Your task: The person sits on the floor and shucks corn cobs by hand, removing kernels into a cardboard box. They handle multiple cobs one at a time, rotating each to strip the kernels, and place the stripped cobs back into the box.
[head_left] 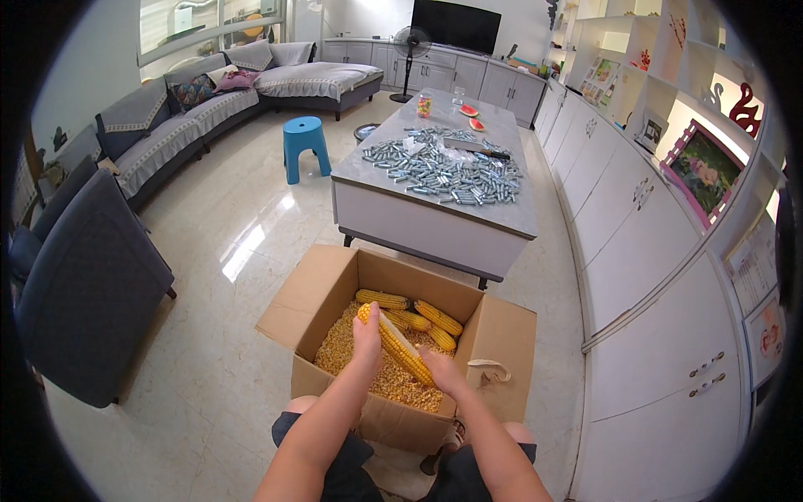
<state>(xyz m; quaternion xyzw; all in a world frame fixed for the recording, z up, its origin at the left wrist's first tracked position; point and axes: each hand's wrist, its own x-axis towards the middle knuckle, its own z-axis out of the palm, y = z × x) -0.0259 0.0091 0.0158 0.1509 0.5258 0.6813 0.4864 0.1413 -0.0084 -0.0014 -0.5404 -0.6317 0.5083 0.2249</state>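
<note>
Head view: left hand (366,339) and right hand (439,371) both closed around one corn cob (395,342), held tilted over an open cardboard box (502,335) on the floor. Loose kernels (343,347) and more cobs (418,316) lie inside. Behind, a table (435,226) carrying small metal cylinders (443,171).

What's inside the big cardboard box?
The cardboard box holds loose corn kernels and several whole cobs. Both hands grip another cob above them. The box's bottom is covered by kernels.
</note>
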